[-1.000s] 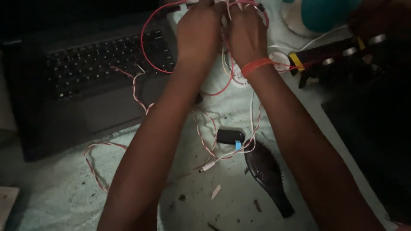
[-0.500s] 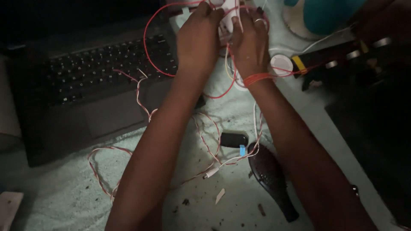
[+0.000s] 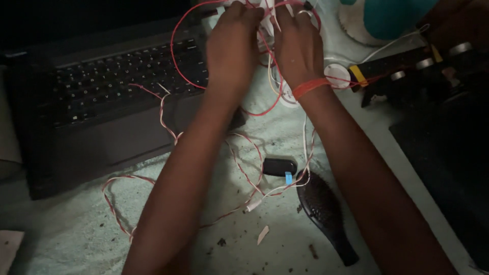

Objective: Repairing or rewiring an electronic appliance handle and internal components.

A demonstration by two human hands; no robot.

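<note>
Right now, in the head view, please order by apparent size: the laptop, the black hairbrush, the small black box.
1. laptop, by far the largest.
2. black hairbrush, much smaller.
3. small black box, the smallest.
The hairbrush lies nearer the camera, yet the order is clear.

I see a thin red wire point(image 3: 175, 56) looping in a wide arc over the laptop's keys and back under the wrists, its upper ends gathered with small white pieces point(image 3: 268, 20) (too blurred to identify) at the top edge. A red-and-white twisted pair point(image 3: 168, 122) trails down across the pale cloth.
</note>
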